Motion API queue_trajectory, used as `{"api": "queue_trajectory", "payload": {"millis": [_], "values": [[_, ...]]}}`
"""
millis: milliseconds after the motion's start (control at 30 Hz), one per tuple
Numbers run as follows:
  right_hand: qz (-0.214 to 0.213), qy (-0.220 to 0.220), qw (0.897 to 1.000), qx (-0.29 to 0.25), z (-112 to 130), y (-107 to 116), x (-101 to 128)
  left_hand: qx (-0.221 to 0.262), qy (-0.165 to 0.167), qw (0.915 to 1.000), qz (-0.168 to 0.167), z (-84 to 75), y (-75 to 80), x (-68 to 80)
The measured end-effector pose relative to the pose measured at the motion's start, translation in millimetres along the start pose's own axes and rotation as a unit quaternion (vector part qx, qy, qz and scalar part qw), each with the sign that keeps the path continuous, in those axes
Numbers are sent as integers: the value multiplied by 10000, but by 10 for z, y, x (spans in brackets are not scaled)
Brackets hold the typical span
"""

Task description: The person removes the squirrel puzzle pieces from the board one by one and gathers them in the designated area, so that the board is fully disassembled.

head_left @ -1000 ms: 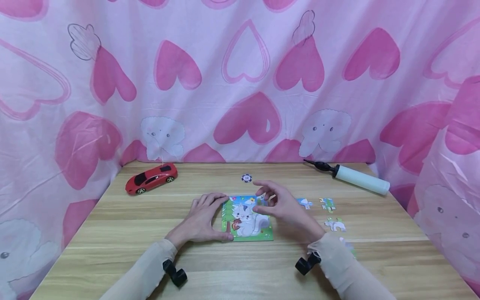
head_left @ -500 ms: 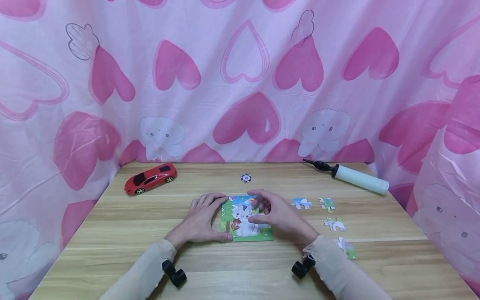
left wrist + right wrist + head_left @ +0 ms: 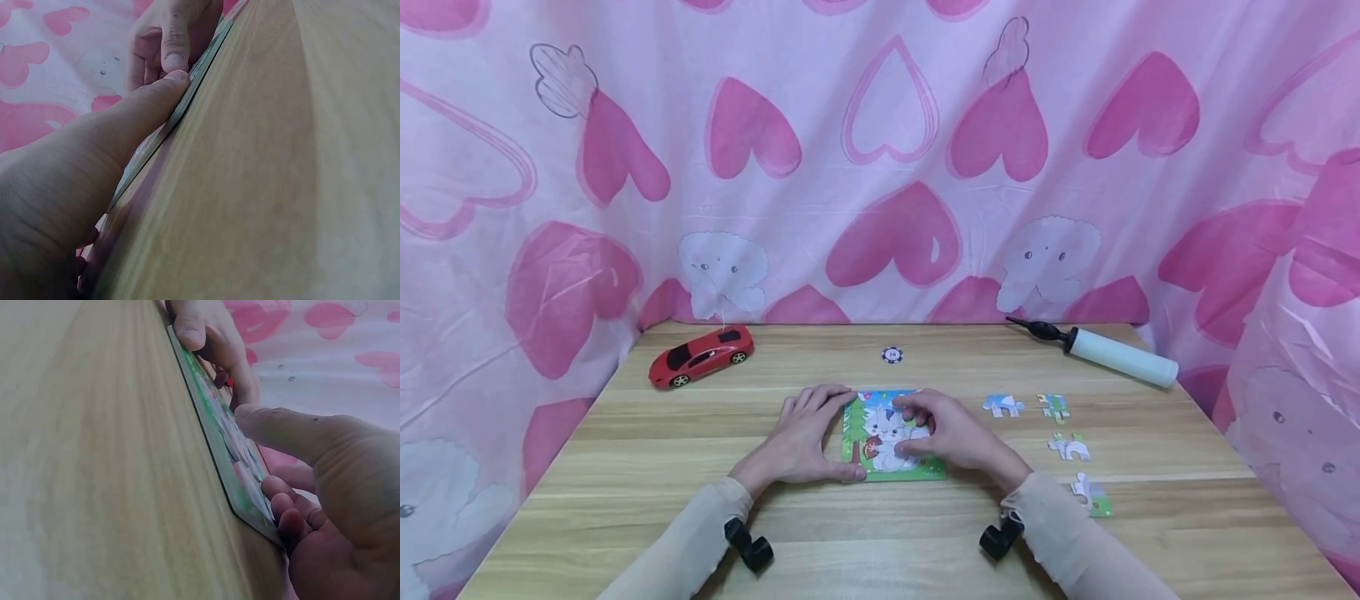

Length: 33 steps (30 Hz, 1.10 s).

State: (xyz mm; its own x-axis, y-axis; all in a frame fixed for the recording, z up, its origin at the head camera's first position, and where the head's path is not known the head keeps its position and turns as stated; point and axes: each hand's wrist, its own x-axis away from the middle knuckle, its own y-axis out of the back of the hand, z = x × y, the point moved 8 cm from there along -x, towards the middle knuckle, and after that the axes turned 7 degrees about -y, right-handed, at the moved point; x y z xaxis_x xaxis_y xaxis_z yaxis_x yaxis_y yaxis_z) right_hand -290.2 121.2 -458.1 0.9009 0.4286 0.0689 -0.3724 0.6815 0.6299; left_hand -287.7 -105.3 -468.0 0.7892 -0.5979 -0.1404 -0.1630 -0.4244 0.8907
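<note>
A jigsaw puzzle board [image 3: 886,423], printed with a white squirrel holding an acorn, lies flat on the table. At its left side my left hand [image 3: 797,437] rests with spread fingers, the index by the upper left corner and the thumb on the lower left corner. Over the board's right part is my right hand [image 3: 962,433]; thumb and index stand apart, and the other fingers bend toward the surface. In the right wrist view the right thumb [image 3: 281,428] is above the board, with no loose piece visible between the fingers. The hand hides the board's right part in the head view.
Several loose jigsaw pieces [image 3: 1070,447] lie to the right. A round chip [image 3: 892,355] sits behind the board. At the back left stands a red toy car [image 3: 703,356], and at the back right lies a hand pump [image 3: 1120,357]. A heart-patterned curtain [image 3: 887,167] surrounds the table.
My right hand has moved left and lower over the board, uncovering loose pieces to its right. My left hand has stayed at the board's left side.
</note>
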Motion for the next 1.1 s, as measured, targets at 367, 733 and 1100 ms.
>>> {"api": "queue_trajectory", "payload": {"millis": [367, 733, 1100], "values": [[275, -32, 9986, 450, 52, -54, 21, 16, -45, 10000, -32, -9, 11, -5], [266, -191, 9991, 262, 74, -53, 21, 61, 2, 10000, 17, 9, 11, -8], [211, -192, 9996, 81, 46, -54, 12, 52, -89, 9999, 1, 2, 8, -13]]}}
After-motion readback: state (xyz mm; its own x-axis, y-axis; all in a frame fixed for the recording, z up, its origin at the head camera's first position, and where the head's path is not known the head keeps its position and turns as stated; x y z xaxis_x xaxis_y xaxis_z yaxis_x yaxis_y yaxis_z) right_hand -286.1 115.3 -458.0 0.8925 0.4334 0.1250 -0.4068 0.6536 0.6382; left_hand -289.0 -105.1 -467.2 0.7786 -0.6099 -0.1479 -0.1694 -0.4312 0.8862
